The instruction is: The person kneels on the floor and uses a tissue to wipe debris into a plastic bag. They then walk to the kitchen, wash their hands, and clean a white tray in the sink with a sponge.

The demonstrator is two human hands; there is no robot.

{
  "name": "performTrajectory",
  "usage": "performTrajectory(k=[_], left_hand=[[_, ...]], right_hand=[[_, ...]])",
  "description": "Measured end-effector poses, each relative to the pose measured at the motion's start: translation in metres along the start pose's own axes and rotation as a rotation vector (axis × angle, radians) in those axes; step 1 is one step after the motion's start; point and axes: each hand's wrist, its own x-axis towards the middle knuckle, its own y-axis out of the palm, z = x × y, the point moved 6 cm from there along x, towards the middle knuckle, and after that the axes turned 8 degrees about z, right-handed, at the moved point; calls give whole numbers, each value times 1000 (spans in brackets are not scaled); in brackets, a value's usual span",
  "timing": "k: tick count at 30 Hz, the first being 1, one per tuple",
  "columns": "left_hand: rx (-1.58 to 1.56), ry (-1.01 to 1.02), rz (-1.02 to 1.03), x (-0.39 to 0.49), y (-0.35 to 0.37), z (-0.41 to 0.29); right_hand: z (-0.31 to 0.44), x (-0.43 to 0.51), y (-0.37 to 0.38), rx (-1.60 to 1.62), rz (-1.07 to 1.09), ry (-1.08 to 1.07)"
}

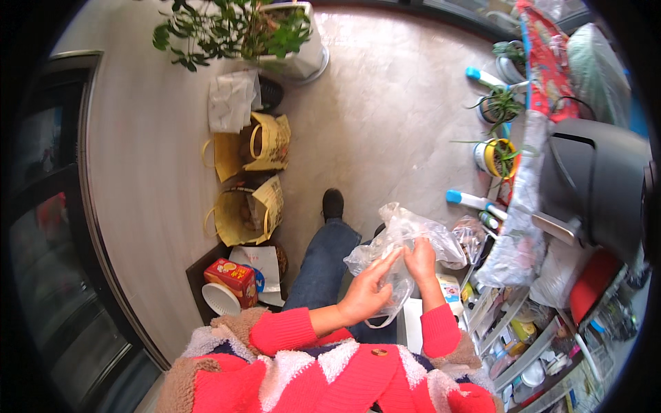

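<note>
A clear, crumpled plastic bag (428,232) spreads around both hands in front of my body, above my legs. My left hand (366,289) lies against the near left part of the bag, its fingers pointing up and to the right. My right hand (421,258) is at the bag's middle, fingers partly hidden by the film and close to the left fingertips. Whether either hand grips the plastic cannot be told. A loop of the bag hangs below the hands.
Yellow bags (219,224) with handles stand along the left wall, near a red box (232,276) and a white basket (221,299). A potted plant (297,57) stands at the top. Small potted plants (503,157) and a cluttered rack (508,322) line the right.
</note>
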Motion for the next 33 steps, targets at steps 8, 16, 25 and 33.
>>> performTrajectory(k=[8,16,25,33], left_hand=[[-58,-12,95,-33,27,-84],[-1,-62,321,-36,25,-134],[174,-141,625,-43,23,-179],[259,-250,962,-71,74,-184]], right_hand=[[33,-64,-76,-4,-357,-115],[60,-103,-93,-71,-436,-193],[86,-161,-86,74,-533,40],[88,-235,-44,110,-649,270]])
